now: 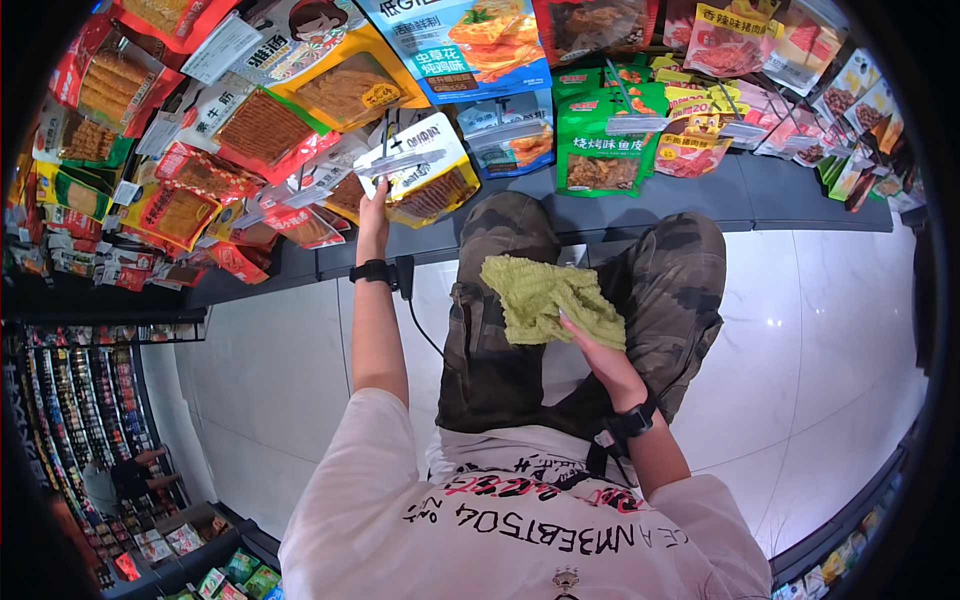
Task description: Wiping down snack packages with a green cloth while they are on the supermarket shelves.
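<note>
My left hand [374, 212] is raised to the rack, its fingertips at the clear plastic tag holder [397, 163] of a hook, in front of a white and yellow snack pouch [435, 184]. Whether the fingers grip the holder or only touch it cannot be told. Over my bent knees, my right hand [600, 351] holds a crumpled yellow-green cloth [551, 300] by its lower right part. To the right of the white pouch hang a blue pouch [517, 154] and a green pouch [604, 150]. Both wrists wear black straps.
Packed snack pouches on hooks fill the rack, with red ones [266, 139] at left and pink ones [731, 45] at right. The dark shelf edge [675, 208] runs just beyond my knees. A black cable [424, 330] hangs from my left wrist. Another person [131, 476] is far off at lower left.
</note>
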